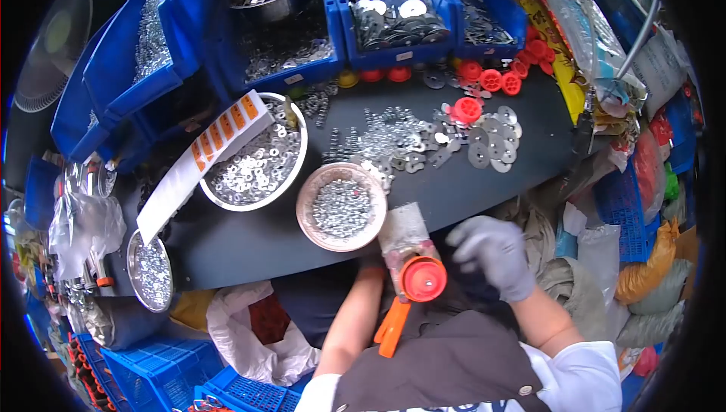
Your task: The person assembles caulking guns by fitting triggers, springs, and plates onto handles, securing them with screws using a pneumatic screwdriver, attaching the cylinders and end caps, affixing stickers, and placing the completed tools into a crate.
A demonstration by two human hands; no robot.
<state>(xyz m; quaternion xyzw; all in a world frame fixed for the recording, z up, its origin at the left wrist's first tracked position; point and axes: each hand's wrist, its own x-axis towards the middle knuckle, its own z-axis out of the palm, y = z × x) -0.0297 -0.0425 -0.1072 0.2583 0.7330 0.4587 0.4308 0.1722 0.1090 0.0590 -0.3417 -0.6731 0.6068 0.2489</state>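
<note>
A metal block fixture (404, 234) juts from the table's front edge. At its near end sits a round red plastic part (425, 279) with a small metal piece at its centre, and an orange handle (392, 329) hangs below. My right hand (495, 255), in a grey glove, is just right of the red part, its fingers loosely bent and apart with nothing visible in them. My left hand (370, 268) is left of the fixture, mostly hidden below the table edge and a pink bowl (304, 215) of small metal hardware. What its fingers do is hidden.
A white bowl (302, 140) of washers carries a strip of orange labels (215, 144). A steel dish (168, 291) stands left. Metal discs (491, 140), springs (393, 132) and red wheels (466, 109) lie on the dark table (249, 246). Blue bins (401, 55) line the back.
</note>
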